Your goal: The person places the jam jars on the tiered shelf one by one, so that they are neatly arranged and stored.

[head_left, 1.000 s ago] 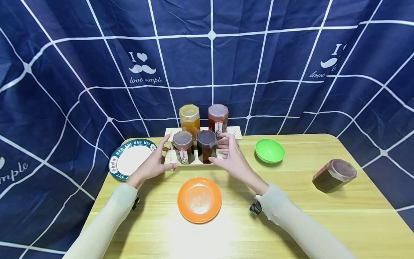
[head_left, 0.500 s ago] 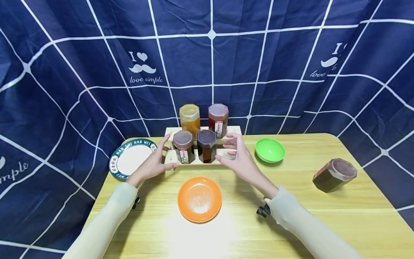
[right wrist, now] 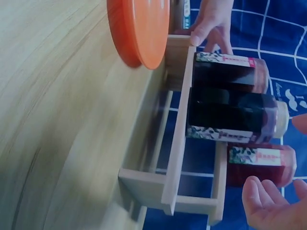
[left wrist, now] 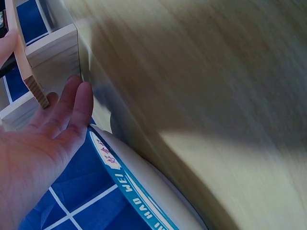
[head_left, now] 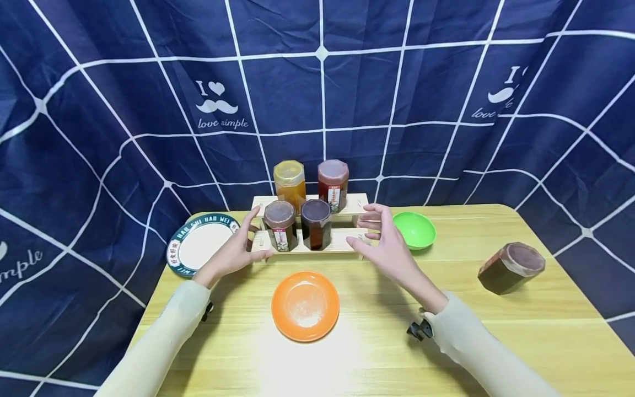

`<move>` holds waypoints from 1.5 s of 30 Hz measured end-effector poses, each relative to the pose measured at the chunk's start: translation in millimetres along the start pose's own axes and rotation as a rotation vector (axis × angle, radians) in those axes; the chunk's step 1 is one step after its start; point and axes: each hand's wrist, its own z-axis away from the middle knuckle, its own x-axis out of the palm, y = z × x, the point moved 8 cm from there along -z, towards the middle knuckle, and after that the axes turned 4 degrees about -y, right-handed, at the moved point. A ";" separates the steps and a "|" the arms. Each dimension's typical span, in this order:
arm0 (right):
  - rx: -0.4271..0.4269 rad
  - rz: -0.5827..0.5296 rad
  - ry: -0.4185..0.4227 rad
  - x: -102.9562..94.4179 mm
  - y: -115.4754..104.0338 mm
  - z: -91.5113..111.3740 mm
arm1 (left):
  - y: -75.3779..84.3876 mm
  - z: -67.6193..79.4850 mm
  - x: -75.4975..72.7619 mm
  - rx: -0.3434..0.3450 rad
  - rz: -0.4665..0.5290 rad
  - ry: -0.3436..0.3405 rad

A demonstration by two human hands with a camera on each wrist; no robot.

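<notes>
A two-step wooden rack bears two dark jars, a labelled one and a plainer one, on its lower step. On the upper step are an amber jar and a red jar. My left hand holds the rack's left end, thumb at the front edge and fingers round the side, as the left wrist view shows. With fingers spread and slightly bent, my right hand hovers at the rack's right end, holding nothing. In the right wrist view its fingertips appear near the red jar.
An orange plate lies in front of the rack. A blue-rimmed white plate is at the left, partly behind my left hand. Beyond my right hand sits a green bowl; another dark jar stands far right. Blue curtain closes off the back.
My right hand has drawn away from the plainer dark jar and moved right to the rack's end. My left hand and the jars have stayed put.
</notes>
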 end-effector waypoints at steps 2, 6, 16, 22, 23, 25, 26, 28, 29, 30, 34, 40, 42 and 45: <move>-0.004 0.004 0.012 -6.1 -1.2 2.7 | -0.2 0.2 0.3 -0.005 0.003 -0.002; -0.005 0.017 0.035 -19.2 -0.9 8.2 | -0.1 0.7 0.6 -0.007 0.006 -0.002; 0.007 0.071 0.083 -51.5 -1.8 27.9 | -0.1 1.9 0.4 0.008 0.002 0.000; 0.002 0.080 0.127 -72.5 -2.6 38.9 | 0.7 1.4 0.1 0.017 0.004 0.001; 0.001 0.083 0.135 -76.4 -2.7 40.8 | 0.7 1.4 0.2 0.016 0.002 0.000; -0.002 0.091 0.152 -84.4 -3.2 44.8 | 0.6 1.9 0.3 0.010 -0.001 0.001; -0.003 0.098 0.161 -88.9 -3.7 47.0 | 0.7 2.1 0.4 0.008 0.000 0.000; -0.002 0.118 0.187 -98.7 -4.3 52.1 | 0.8 2.2 0.5 0.007 0.000 -0.002; 0.000 0.133 0.202 -103.9 -4.8 54.8 | 0.9 2.0 0.4 0.005 -0.002 -0.001; 0.002 0.151 0.218 -109.2 -5.1 57.8 | 1.1 1.7 0.3 0.005 -0.001 -0.001; -0.002 0.183 0.285 -130.7 -5.8 68.9 | 1.6 1.3 -0.9 0.002 -0.007 -0.002; -0.005 0.200 0.358 -160.7 -4.4 84.4 | -0.1 1.2 -0.4 -0.012 -0.016 -0.005; 0.009 0.204 0.373 -170.7 -2.3 89.6 | -0.7 0.6 0.1 -0.015 -0.015 -0.007; 0.024 0.208 0.393 -184.1 1.0 96.8 | -1.1 0.5 0.4 -0.016 -0.010 -0.008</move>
